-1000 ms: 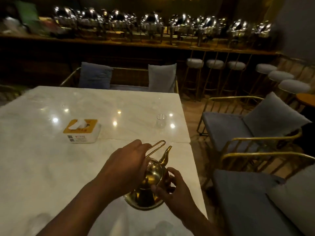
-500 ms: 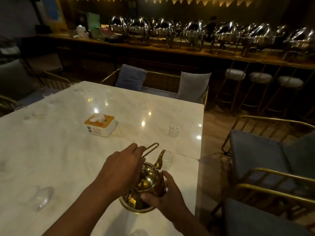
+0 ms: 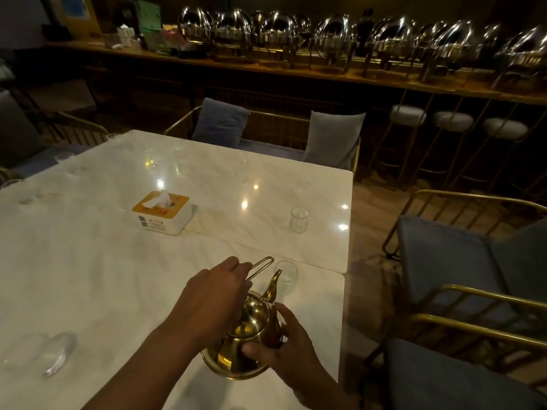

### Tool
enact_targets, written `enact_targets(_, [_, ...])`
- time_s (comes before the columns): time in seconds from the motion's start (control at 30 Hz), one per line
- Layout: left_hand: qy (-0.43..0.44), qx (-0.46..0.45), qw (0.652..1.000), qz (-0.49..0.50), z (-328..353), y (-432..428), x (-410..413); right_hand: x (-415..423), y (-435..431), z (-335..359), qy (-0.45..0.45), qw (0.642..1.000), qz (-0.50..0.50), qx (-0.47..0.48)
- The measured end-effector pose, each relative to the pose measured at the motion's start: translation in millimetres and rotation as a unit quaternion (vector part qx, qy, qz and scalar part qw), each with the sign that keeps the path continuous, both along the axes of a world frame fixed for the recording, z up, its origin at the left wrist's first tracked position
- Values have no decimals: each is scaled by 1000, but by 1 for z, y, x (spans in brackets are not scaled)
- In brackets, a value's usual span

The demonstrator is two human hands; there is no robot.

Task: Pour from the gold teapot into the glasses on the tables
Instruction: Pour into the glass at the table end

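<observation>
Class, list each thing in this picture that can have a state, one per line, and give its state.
gold teapot: tilted, spout beside the near glass; no stream visible.
left hand: grips the teapot's handle.
right hand: holds the teapot's body.
near glass: upright; contents unclear.
far glass: upright, looks empty.
tissue box: open, a tissue sticking up.
chafing dishes: lids shut.

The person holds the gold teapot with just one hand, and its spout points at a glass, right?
No, two hands. The head view shows the left hand gripping the handle of the gold teapot and the right hand cupping its side. Its spout does point at a glass.
</observation>
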State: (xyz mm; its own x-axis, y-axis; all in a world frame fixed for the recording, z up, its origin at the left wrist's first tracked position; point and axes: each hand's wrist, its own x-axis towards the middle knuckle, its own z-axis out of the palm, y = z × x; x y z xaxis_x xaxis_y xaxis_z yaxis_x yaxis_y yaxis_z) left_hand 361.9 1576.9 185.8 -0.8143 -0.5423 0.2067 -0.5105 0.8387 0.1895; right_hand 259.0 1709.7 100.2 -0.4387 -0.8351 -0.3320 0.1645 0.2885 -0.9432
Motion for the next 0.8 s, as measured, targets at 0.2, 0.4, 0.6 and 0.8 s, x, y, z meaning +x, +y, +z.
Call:
enact_targets(0.2, [-19,18,1000,10,-10,-9,-20,-11,-5,-14,-6,1000,5,3])
enact_targets(0.4, [-31,23,999,37,-22,-18,-47,-41,-14,-33,-38,998,37,19])
enact_targets(0.6, [-65,7,996,60,-35,-27,-74,-69,-26,-51,-66,995,57,44])
enact_targets(0.8, [-76,13,994,80,-40,-33,-92,-86,-33,-64,-120,988,71,69])
